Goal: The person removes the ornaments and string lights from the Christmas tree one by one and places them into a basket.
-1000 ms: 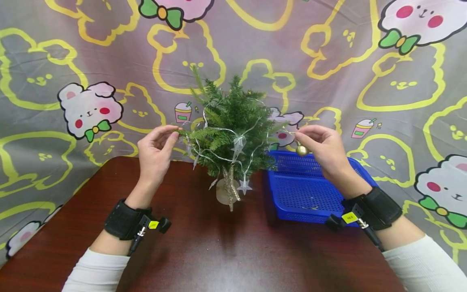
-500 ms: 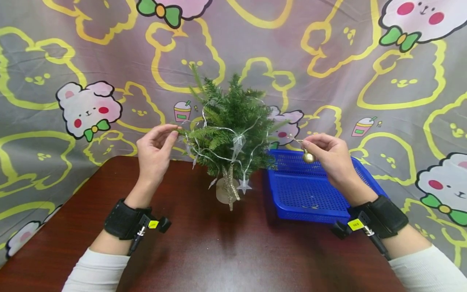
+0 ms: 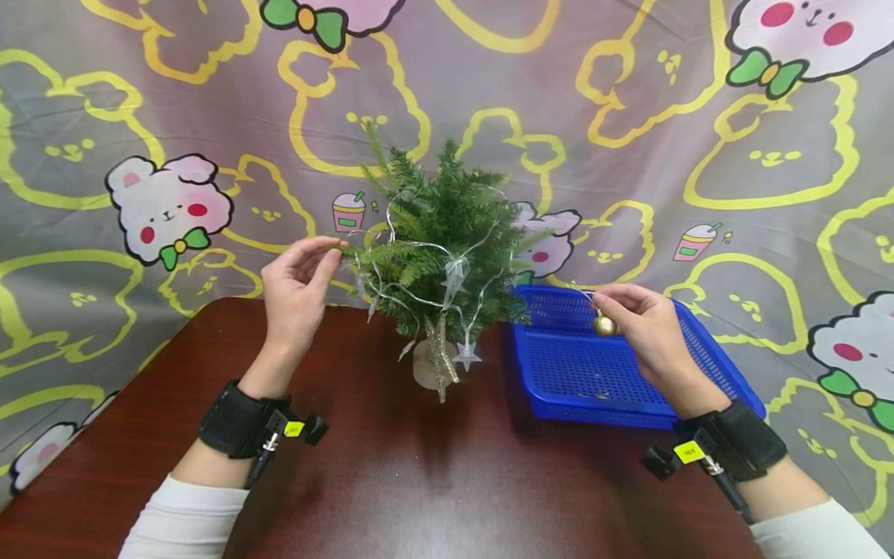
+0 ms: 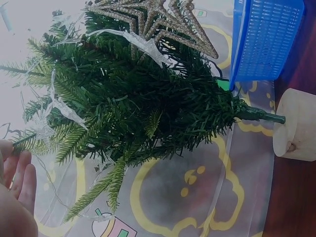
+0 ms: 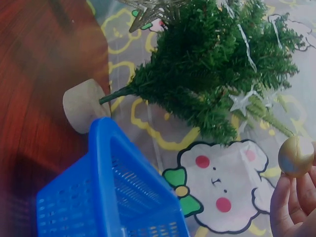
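Note:
A small artificial Christmas tree [image 3: 454,213] stands on a round wooden base [image 3: 423,365] in the middle of the table. Clear star string lights [image 3: 457,272] wind around it, and a gold glitter star [image 3: 441,353] hangs low at its front. At the left side, my left hand [image 3: 295,287] pinches the tip of a branch [image 4: 27,140] between thumb and fingers. My right hand [image 3: 649,330], apart from the tree, pinches the thin gold loop of a gold bauble [image 3: 604,324]. That bauble dangles above the basket and touches or nearly touches the fingers in the right wrist view.
To the right of the tree, a blue plastic basket [image 3: 580,373] lies under the right hand, with a few small light bits on its floor. The dark wooden table [image 3: 419,481] meets a patterned cloth backdrop [image 3: 230,85] behind.
My right hand has moved right and down, away from the tree, carrying the gold bauble over the basket. The left hand has stayed at its branch.

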`<state>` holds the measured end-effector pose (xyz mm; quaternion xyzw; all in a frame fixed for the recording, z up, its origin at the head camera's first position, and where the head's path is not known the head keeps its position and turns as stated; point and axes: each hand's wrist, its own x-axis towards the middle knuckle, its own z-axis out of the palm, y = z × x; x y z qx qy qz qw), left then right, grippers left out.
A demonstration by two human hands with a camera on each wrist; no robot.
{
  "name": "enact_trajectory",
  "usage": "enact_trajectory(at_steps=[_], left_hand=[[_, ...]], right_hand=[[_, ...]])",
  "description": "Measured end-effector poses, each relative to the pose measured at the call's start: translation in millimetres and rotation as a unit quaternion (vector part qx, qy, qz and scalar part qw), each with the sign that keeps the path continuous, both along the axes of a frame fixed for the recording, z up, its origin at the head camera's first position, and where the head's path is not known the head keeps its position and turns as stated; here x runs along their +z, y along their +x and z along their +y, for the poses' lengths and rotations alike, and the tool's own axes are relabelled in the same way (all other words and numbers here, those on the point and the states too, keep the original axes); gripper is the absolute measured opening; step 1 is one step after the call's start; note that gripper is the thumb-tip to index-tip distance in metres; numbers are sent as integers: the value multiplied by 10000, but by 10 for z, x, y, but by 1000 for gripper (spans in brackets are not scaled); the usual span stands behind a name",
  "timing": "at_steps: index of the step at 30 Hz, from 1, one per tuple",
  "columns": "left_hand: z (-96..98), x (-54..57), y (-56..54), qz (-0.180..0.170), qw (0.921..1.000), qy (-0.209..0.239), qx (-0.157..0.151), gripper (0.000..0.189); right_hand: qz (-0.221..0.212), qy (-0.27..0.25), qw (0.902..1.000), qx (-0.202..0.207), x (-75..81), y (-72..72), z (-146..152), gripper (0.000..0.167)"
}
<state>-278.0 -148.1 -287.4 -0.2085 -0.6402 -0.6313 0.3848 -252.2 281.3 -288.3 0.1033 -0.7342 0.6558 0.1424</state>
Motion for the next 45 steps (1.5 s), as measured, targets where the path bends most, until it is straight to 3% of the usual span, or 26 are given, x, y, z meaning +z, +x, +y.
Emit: enact_trajectory(at_steps=[13, 20, 31, 37, 45], left_hand=[[4, -9, 12, -13, 10000, -13, 22, 20], [7, 1, 13, 2, 10000, -54, 43, 22], [3, -1, 3, -10, 10000, 38, -46, 20], [-6, -2, 13, -8, 10000, 2, 13, 22], [1, -3, 7, 65, 10000, 2, -33, 21]], right_hand=[[-397, 284, 9987, -152, -189, 10, 135, 3], [-633, 710, 9950, -318, -318, -22, 219, 8], [-834, 720, 9933, -353, -504, -119, 291, 5], [-898, 1232, 9875, -409, -554, -146, 294, 11], [-988, 2132, 9714, -356, -621, -203, 344, 36]])
